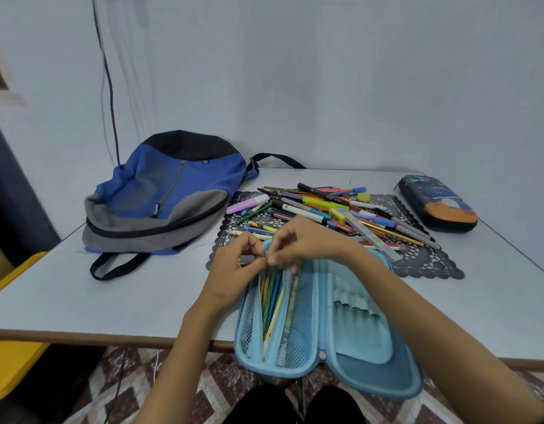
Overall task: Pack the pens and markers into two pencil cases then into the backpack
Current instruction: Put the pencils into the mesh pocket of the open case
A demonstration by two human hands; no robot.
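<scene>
A light blue pencil case (365, 341) lies open at the table's front edge, its near end hanging over the edge. Several pencils and pens (272, 304) sit in its left half beside a mesh flap. My left hand (234, 264) and my right hand (304, 240) meet at the case's far end, fingertips pinched together on the top of the flap. One right finger rests on a patterned pencil (290, 307). A pile of pens and markers (329, 209) lies just beyond. A dark pencil case (439, 203) lies zipped at the far right. The blue and grey backpack (160, 194) lies at the left.
A black lace mat (429, 261) lies under the pile. A yellow eraser (337, 216) and a clear ruler (371, 234) lie among the pens. A yellow bin (7, 316) stands left of the table, and the wall is close behind.
</scene>
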